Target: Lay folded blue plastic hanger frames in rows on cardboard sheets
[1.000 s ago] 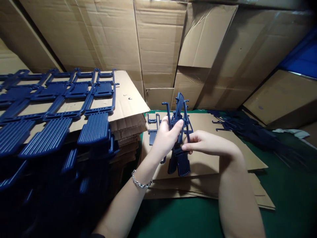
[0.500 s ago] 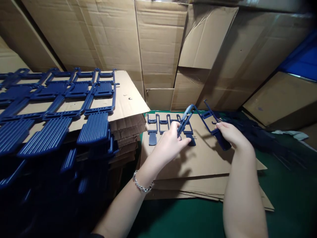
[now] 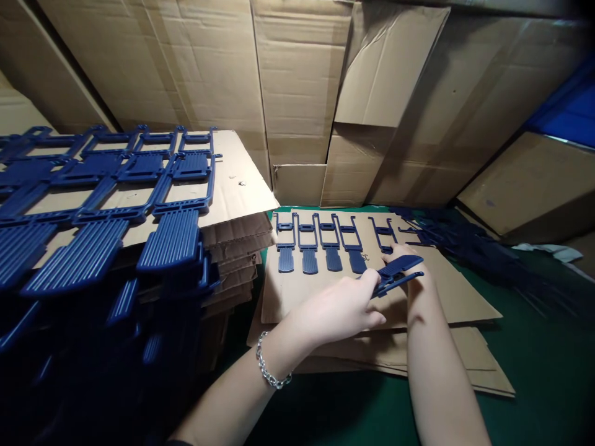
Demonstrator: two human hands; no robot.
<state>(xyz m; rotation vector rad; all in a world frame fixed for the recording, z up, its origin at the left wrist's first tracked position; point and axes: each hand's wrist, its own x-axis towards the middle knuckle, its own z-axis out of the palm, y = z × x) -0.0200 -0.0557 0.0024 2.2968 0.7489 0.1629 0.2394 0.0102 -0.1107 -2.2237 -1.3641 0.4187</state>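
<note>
My left hand (image 3: 346,303), with a chain bracelet at the wrist, grips a dark blue plastic frame piece (image 3: 395,272) that points right, across my right forearm. My right hand (image 3: 409,257) is partly hidden behind that piece. Its fingers are closed at the lower end of another blue frame piece (image 3: 385,230), which lies on or just above the cardboard sheet (image 3: 320,294); its tab end is out of sight. To the left, several matching frames (image 3: 329,235) with ribbed tabs lie in a row on the same sheet, tabs towards me.
At the left stands a tall stack of cardboard layers (image 3: 237,232) bearing rows of blue frames (image 3: 174,204), some tabs overhanging its edge. A tangled heap of dark blue pieces (image 3: 483,254) lies at right on the green surface (image 3: 534,347). Cardboard boxes (image 3: 302,93) wall the back.
My right hand has brought its frame left and down to the sheet, beside the row. My left hand has moved right and down, swinging its piece to point right and uncovering the row.
</note>
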